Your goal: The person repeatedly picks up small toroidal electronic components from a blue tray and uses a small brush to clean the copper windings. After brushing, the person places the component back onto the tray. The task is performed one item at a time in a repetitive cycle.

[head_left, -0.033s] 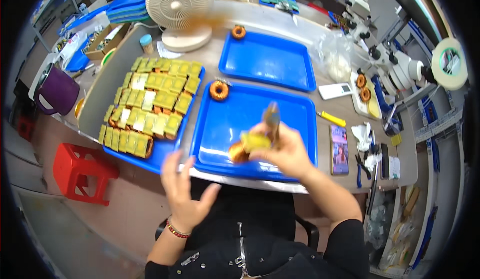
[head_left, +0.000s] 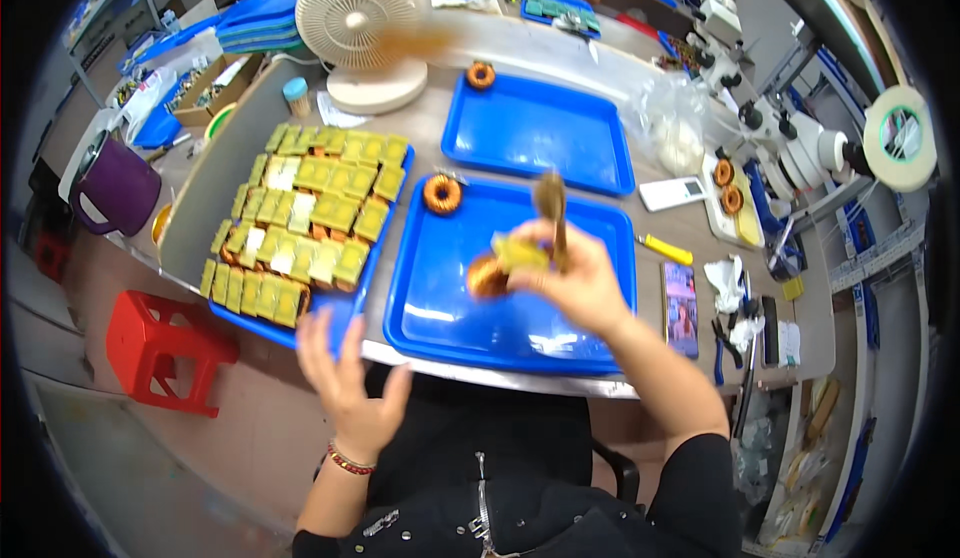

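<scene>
A copper-coloured ring coil [head_left: 487, 278], blurred, sits with a yellow piece [head_left: 522, 254] above the front blue tray [head_left: 450, 328]. The right hand [head_left: 575, 278] pinches them in its fingers along with a brown brush-like tool [head_left: 552, 203]. Rows of yellow-topped blocks [head_left: 300, 208] cover most of the left tray [head_left: 345, 308]; the held pair is not yet set down, and a loose coil [head_left: 442, 195] lies in the front tray's far left corner. The left hand [head_left: 350, 388], fingers spread and apparently holding nothing, hovers by the tabletop's [head_left: 648, 288] near edge. Blue tray floor shows around the held coil, bounded by raised rims.
</scene>
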The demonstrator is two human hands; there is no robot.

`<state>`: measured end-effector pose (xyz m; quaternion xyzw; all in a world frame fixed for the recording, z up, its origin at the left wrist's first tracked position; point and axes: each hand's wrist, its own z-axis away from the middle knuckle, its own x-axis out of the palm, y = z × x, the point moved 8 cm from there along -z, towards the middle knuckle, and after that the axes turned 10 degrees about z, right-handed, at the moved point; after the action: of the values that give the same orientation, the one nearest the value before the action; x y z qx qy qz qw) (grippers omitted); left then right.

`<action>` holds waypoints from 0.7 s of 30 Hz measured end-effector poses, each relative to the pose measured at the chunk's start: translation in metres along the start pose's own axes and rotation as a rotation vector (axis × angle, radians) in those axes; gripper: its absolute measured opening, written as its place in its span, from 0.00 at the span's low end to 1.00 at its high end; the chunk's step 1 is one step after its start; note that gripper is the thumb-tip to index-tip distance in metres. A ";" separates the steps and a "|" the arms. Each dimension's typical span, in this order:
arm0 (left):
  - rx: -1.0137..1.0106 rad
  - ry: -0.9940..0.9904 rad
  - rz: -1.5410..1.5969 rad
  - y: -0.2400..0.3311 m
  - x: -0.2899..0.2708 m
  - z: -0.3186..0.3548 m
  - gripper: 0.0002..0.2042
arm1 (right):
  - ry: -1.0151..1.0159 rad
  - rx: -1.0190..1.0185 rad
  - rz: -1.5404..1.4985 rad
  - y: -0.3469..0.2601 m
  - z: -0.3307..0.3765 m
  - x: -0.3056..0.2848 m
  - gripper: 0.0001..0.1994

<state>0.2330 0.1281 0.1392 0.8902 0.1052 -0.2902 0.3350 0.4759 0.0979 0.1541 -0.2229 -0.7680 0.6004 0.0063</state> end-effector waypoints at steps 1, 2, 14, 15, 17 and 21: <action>-0.052 0.061 -0.191 -0.021 -0.009 -0.001 0.31 | -0.001 0.123 -0.148 0.003 -0.030 -0.005 0.14; -0.084 0.108 -0.293 -0.040 -0.012 -0.001 0.31 | 0.057 0.094 0.032 0.018 -0.062 -0.023 0.14; -0.173 -0.048 -0.382 -0.087 0.000 -0.010 0.10 | 0.315 0.059 0.781 0.172 -0.288 -0.066 0.20; -0.189 -0.067 -0.356 -0.091 0.002 -0.010 0.10 | 0.337 0.035 0.847 0.177 -0.294 -0.066 0.20; -0.163 -0.070 -0.295 -0.093 0.003 -0.012 0.11 | 0.400 0.047 0.849 0.187 -0.299 -0.074 0.21; -0.116 -0.009 -0.270 -0.093 -0.003 -0.009 0.16 | 0.508 0.119 0.831 0.195 -0.306 -0.080 0.28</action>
<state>0.1991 0.2036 0.0966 0.8458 0.2390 -0.3300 0.3444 0.6980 0.3858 0.0797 -0.6492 -0.5527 0.5215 -0.0341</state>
